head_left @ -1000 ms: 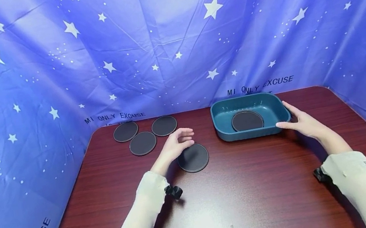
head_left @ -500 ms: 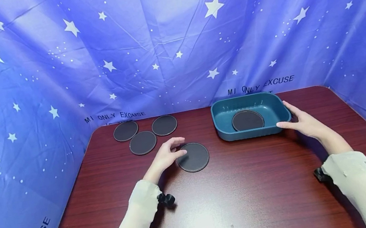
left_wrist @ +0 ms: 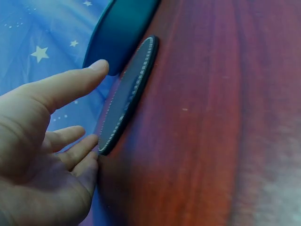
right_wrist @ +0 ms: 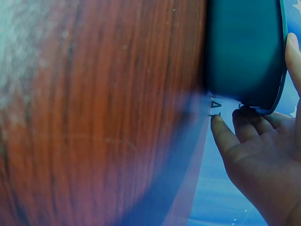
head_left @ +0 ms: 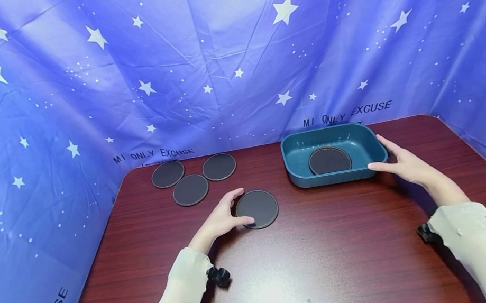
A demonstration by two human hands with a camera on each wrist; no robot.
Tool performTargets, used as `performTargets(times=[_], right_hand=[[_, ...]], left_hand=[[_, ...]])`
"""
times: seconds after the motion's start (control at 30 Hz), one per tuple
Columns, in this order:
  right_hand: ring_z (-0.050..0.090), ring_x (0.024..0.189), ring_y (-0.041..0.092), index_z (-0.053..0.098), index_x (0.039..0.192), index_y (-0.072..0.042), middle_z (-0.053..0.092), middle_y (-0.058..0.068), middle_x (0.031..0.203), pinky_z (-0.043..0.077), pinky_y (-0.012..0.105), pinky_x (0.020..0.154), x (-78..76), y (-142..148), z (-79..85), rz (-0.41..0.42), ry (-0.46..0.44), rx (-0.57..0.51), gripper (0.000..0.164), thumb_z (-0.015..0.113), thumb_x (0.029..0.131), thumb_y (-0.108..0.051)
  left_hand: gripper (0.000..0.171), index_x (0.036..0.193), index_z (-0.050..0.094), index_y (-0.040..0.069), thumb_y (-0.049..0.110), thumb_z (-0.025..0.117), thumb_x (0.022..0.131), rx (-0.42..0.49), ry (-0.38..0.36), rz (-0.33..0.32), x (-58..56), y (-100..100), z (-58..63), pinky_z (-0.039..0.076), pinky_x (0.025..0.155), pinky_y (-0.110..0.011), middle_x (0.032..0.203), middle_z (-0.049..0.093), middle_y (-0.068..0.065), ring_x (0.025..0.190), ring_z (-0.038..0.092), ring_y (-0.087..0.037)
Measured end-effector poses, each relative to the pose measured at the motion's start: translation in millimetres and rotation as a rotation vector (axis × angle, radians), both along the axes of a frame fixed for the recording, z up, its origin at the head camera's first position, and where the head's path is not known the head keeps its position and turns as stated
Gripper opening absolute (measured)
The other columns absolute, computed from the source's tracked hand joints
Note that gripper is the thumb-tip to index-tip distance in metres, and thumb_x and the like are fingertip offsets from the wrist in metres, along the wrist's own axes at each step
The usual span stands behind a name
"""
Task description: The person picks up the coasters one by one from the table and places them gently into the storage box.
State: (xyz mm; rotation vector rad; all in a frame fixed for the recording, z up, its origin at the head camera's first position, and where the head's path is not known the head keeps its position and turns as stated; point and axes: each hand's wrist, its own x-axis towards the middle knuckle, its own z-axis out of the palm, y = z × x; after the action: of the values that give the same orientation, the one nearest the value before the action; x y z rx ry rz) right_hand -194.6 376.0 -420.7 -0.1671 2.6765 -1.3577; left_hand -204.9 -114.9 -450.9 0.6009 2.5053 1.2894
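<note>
Coaster (head_left: 261,207) by the left hand (head_left: 222,217) is lying flat on the counter (head_left: 331,244), left of the tub (head_left: 325,179), with thumb and fingers spread around its left edge, probably needing a low, level pinch, while the right hand (head_left: 408,164) is gripping the tub's corner.

tub (head_left: 315,181) on bench (head_left: 337,253) | one disc (head_left: 329,160) in tub | second disc (head_left: 263,205) left of tub, nearer camera | left hand (head_left: 221,218) farther left of tub | three more discs (head_left: 190,190) well left of tub | right hand (head_left: 407,165) at tub's right end | curtain (head_left: 227,57) behind tub
</note>
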Motion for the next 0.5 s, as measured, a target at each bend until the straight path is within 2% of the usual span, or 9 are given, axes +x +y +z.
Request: performTargets(times=[0.17, 0.3, 0.5], right_hand=[[0.007, 0.149, 0.052, -0.008, 0.159, -0.008, -0.002, 0.025, 0.166, 0.013, 0.071, 0.118, -0.1, 1.0, -0.2, 0.001, -0.006, -0.004, 0.099, 0.066, 0.096, -0.028], [0.008, 0.149, 0.052, -0.008, 0.159, -0.008, -0.001, 0.026, 0.165, 0.013, 0.07, 0.118, -0.7, 1.1, -1.6, 0.007, 0.0, -0.009, 0.098, 0.065, 0.097, -0.027], [0.009, 0.148, 0.053, -0.008, 0.159, -0.007, -0.001, 0.028, 0.165, 0.012, 0.067, 0.119, -0.4, 1.1, -2.8, 0.011, 0.01, -0.006, 0.096, 0.064, 0.098, -0.026]], left_hand=[[0.094, 0.15, 0.037, 0.001, 0.022, 0.088, 0.074, -0.096, 0.088, -0.034, 4.1, 1.6, -1.2, 0.033, 0.119, -0.053, 0.153, 0.041, -0.018, 0.142, 0.036, -0.036], [0.094, 0.149, 0.038, 0.001, 0.023, 0.088, 0.073, -0.16, 0.154, -0.049, 7.7, 4.1, -1.3, 0.033, 0.119, -0.053, 0.154, 0.039, -0.018, 0.143, 0.034, -0.037], [0.092, 0.148, 0.04, 0.001, 0.024, 0.089, 0.073, -0.204, 0.189, -0.038, 10.5, 7.9, 0.1, 0.034, 0.118, -0.054, 0.151, 0.041, -0.018, 0.141, 0.034, -0.038]])
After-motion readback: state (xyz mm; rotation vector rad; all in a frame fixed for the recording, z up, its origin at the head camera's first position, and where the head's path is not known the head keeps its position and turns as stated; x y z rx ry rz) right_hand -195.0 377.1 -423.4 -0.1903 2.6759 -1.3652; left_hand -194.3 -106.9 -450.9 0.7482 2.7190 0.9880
